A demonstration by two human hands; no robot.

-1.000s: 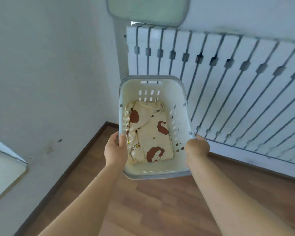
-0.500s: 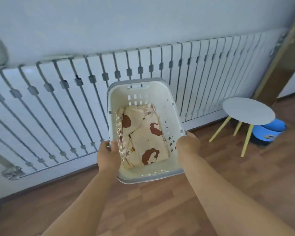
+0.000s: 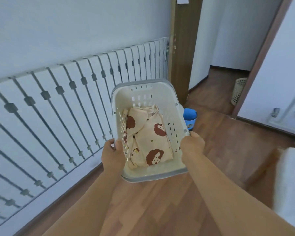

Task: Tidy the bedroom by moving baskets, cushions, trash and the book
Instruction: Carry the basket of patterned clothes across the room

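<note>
Basket [image 3: 149,97]: held off the floor between both hands, out in front of the person. Left hand [image 3: 111,155] is closed over the left rim near the near corner, thumb inside the wall, fingers wrapped outside. Right hand [image 3: 192,145] is closed over the right rim, knuckles up, fingers curled under the lip.

Basket is rigid cream-white plastic with a grey rim band, rectangular with rounded corners, tapering toward the base. Slotted cut-outs in the far wall, small round and oval holes in the side walls, a handle slot at the far end.

Between the hands, inside the basket: folded cloth [image 3: 147,133], soft cream fabric printed with brown curly-haired cartoon heads. Orange lettering near the left hand, partly folded under; only "BE" is readable.

Beyond the left hand: white ribbed radiator [image 3: 71,97] along the wall, with grey clips on the dark grooves. Just past the right hand, behind the basket corner: blue plastic bucket [image 3: 189,116] on the wood-look plank floor [image 3: 169,201]; there's a small label on it, but it's too blurred to read. Farther beyond the right hand, through the doorway: perforated beige bin [image 3: 239,91] against the wall.
</note>
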